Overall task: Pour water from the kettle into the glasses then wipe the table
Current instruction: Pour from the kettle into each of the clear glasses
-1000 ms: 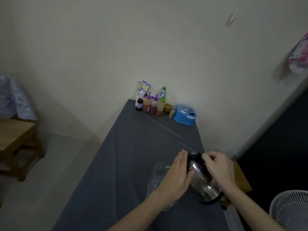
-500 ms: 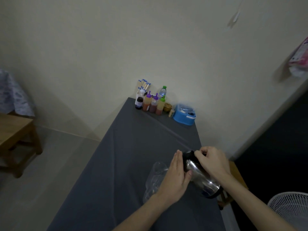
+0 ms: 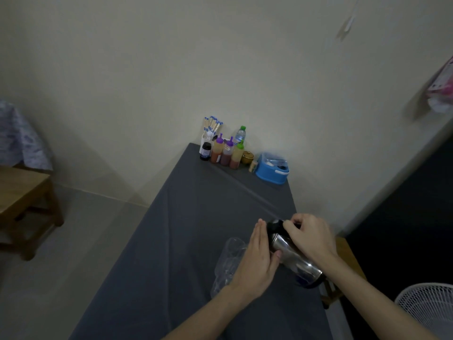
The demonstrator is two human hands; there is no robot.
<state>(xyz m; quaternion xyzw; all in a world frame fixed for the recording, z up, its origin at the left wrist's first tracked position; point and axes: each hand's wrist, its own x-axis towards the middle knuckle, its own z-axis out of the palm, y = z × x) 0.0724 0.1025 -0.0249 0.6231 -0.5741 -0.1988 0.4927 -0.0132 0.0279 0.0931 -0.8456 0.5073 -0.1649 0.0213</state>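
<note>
A steel kettle with a black top stands on the grey-clothed table near its right edge. My right hand is closed on the kettle's black handle at the top. Flat against the kettle's left side lies my left hand, fingers straight and together. Clear glasses stand just left of the kettle, partly hidden behind my left hand; I cannot tell how many there are.
Sauce bottles, a cup of chopsticks, a water bottle and a blue box line the table's far end by the wall. A wooden bench stands at left, a white fan at lower right.
Both hands stay on the kettle. The view has shifted slightly, and my right hand has closed further over the black top.
</note>
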